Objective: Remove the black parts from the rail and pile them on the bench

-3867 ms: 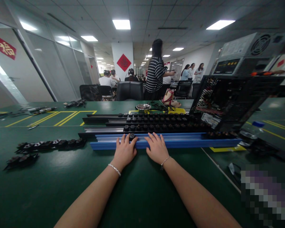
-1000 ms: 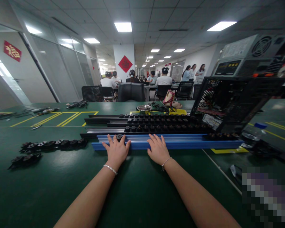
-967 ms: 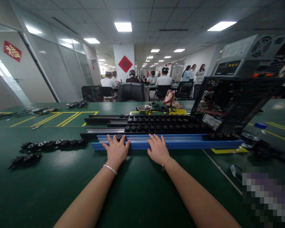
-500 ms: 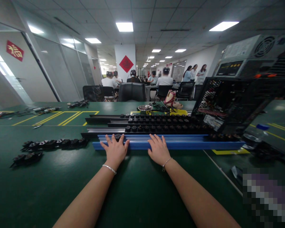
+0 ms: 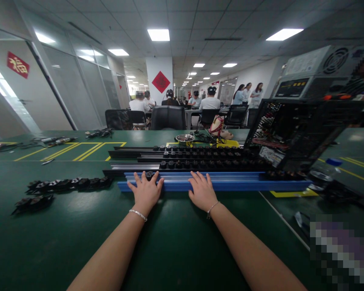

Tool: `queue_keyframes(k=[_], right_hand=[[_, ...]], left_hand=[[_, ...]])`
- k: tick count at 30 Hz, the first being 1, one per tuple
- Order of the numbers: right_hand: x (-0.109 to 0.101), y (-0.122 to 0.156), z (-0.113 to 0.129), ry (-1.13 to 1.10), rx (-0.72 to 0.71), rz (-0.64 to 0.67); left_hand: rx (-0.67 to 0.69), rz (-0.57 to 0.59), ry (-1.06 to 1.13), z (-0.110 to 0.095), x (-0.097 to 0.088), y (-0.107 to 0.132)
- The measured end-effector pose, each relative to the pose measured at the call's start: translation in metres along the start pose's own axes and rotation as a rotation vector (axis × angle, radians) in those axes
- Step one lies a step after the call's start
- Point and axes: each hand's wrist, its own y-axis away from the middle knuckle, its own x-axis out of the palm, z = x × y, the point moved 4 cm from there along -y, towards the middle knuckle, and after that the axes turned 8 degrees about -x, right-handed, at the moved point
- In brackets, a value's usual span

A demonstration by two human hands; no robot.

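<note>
A long blue rail (image 5: 230, 185) lies crosswise in front of me on the green table. My left hand (image 5: 147, 194) rests on its left part, fingers spread. Between those fingers sits a small round-topped black socket module (image 5: 149, 175) in the rail's channel; whether the fingers press on it I cannot tell. Farther right along the rail, my right hand (image 5: 202, 193) lies with its fingers extended over the near edge, holding nothing. A group of black modules (image 5: 286, 175) fills the rail's right end.
Behind the blue rail run several black rails (image 5: 130, 166) carrying rows of modules. Loose black modules (image 5: 69, 184) lie at the left. An opened computer case (image 5: 303, 125) stands at the right, beside a blue-capped bottle (image 5: 324, 173). A metal bowl (image 5: 185, 138) is farther back.
Both hands keep nearly the same place and pose on the blue rail. The view shifts very slightly, and more of a person shows at the far right edge.
</note>
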Motion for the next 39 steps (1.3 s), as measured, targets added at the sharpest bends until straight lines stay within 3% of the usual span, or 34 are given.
queue_keyframes(k=[11,25,39], right_hand=[[0.000,0.000,0.000,0.001,0.004,0.008],[0.000,-0.001,0.000,-0.005,0.005,0.016],[0.000,-0.001,0.001,0.001,-0.004,0.009]], left_hand=[[-0.025,0.001,-0.014,0.007,-0.003,-0.005],[0.040,-0.129,-0.016,0.021,-0.003,-0.014],[0.016,-0.163,0.073,0.026,-0.007,-0.017]])
